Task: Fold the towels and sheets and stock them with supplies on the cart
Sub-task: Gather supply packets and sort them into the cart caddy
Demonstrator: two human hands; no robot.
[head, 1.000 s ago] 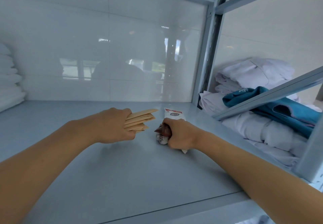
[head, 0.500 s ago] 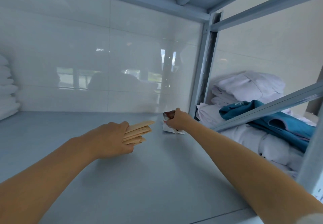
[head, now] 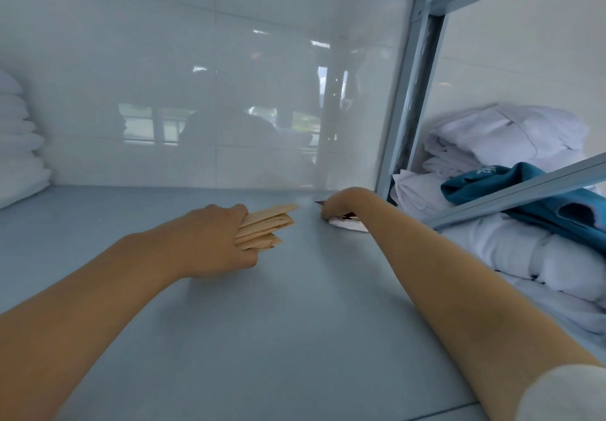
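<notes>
Blue-grey metal shelf (head: pixel 295 338) smooth, likely slippery under packets. Left hand (head: pixel 210 240) mid-shelf, fingers curled round fanned tan paper packets (head: pixel 267 227); light, thin, bendable, best held mid-stack. Right hand (head: pixel 344 202) at shelf's back right corner, gripping small white-brown sachets (head: pixel 349 223); soft, crushable.

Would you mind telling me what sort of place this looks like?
Probably a hotel linen or housekeeping storeroom: a blue-grey metal shelf against a white tiled wall, folded white linens piled beside it, stacked white towels at left.
</notes>
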